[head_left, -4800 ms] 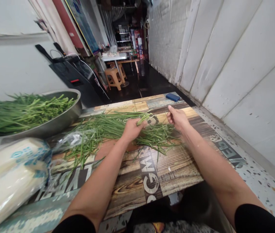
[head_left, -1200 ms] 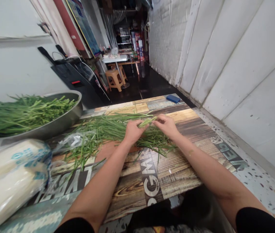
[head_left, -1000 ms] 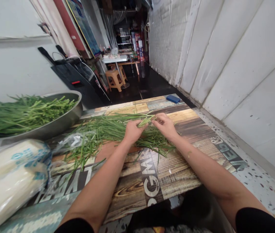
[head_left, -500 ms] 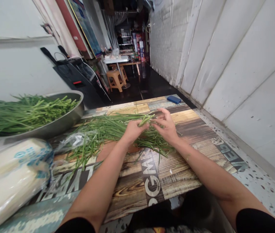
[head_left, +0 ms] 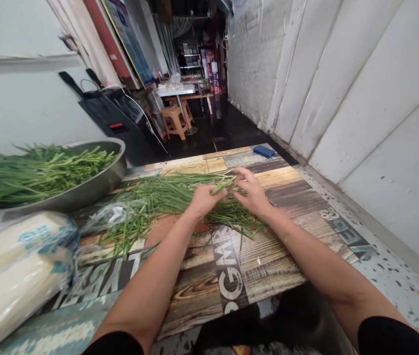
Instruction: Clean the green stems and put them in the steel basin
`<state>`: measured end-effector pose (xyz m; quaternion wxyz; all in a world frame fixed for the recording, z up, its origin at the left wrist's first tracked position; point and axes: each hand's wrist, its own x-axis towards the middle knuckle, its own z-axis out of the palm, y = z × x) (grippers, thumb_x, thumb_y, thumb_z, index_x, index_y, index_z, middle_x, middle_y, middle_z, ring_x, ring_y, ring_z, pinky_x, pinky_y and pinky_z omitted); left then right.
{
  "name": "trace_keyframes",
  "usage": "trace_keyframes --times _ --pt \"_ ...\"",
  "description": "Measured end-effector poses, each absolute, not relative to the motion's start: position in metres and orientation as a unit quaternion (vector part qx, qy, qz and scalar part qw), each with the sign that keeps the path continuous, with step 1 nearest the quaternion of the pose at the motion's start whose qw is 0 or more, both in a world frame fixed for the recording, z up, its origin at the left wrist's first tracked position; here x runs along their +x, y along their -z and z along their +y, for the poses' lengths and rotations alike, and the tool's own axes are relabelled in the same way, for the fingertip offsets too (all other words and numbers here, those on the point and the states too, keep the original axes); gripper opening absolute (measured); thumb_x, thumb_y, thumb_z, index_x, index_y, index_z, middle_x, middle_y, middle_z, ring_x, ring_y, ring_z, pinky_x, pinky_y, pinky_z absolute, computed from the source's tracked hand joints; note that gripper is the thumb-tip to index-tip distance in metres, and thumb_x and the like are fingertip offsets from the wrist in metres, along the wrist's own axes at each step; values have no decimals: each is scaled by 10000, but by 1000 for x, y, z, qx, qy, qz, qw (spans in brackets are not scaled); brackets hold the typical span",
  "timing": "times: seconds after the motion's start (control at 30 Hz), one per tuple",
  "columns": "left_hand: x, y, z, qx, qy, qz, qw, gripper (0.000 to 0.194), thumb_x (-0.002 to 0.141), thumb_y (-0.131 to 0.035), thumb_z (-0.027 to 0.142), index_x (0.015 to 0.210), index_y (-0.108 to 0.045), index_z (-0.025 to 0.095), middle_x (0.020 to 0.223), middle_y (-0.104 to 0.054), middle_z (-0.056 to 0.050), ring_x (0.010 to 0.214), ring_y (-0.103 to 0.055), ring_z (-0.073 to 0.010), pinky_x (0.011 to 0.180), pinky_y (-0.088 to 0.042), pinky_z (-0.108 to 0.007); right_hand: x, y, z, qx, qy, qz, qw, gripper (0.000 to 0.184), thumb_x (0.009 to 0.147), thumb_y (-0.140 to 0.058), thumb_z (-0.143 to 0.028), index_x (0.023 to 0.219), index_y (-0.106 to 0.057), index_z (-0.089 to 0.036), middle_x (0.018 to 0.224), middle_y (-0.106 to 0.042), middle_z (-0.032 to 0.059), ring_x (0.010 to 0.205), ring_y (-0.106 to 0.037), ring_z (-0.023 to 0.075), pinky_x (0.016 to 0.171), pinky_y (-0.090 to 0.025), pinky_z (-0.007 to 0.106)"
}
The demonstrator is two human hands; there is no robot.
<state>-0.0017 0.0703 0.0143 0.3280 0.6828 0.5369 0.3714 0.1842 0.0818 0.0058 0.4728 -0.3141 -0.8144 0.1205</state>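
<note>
A loose heap of long green stalks [head_left: 157,199] lies across the printed wood-pattern table [head_left: 268,266]. My left hand [head_left: 202,199] is closed around a small bundle of these stalks, whose cut ends [head_left: 224,184] stick out to the right. My right hand [head_left: 252,192] is at those ends, fingers curled and pinching at the tips. Both hands are above the middle of the heap.
A wide metal basin [head_left: 94,185] with more green stalks stands at the left. A white plastic-wrapped package [head_left: 13,268] lies at the near left. A blue flat object [head_left: 263,151] rests on the table's far edge. White wall panels [head_left: 361,98] run along the right.
My right hand came in from the right to the bundle's cut ends and has kept working at them. My left hand has stayed closed on the bundle.
</note>
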Motion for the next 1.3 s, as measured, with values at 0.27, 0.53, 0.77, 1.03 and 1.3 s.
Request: trace_keyframes --times 0.27,0.53,0.77,1.03,1.3 --pt "-2 -14 71 696 -353 541 314 320 727 -624 439 593 -659 151 572 -605 12 575 -514 -125 608 -368 -239 195 -7 94 -360 -125 -820 427 14 753 -621 -179 762 -632 -177 1096 -633 100 1024 -550 231 913 -429 416" --pt "2 -14 69 668 -394 565 282 327 672 -665 459 609 -634 140 571 -544 24 588 -484 -124 571 -343 -227 221 -6 106 -612 -138 -691 359 105 710 -607 -233 777 -646 -162 789 -644 68 676 -575 187 678 -458 313" --pt "2 -16 69 684 -365 577 257 337 714 -615 437 547 -593 144 515 -492 35 544 -451 -106 555 -313 -221 203 -21 84 -355 7 -850 390 202 822 -527 -189 967 -668 -187 1015 -616 102 988 -507 257 896 -415 416" --pt "2 -17 68 703 -350 563 255 338 711 -613 437 539 -596 146 516 -503 31 538 -445 -106 547 -317 -217 201 -11 89 -405 82 -869 273 223 852 -600 -374 848 -714 -183 880 -586 108 873 -463 246 752 -408 369" --pt "0 -14 69 699 -361 559 261 365 715 -608 474 566 -609 141 533 -517 27 566 -467 -113 559 -324 -217 197 -15 85 -418 -47 -870 256 225 876 -566 -307 755 -696 -169 755 -656 77 752 -549 186 670 -373 291"
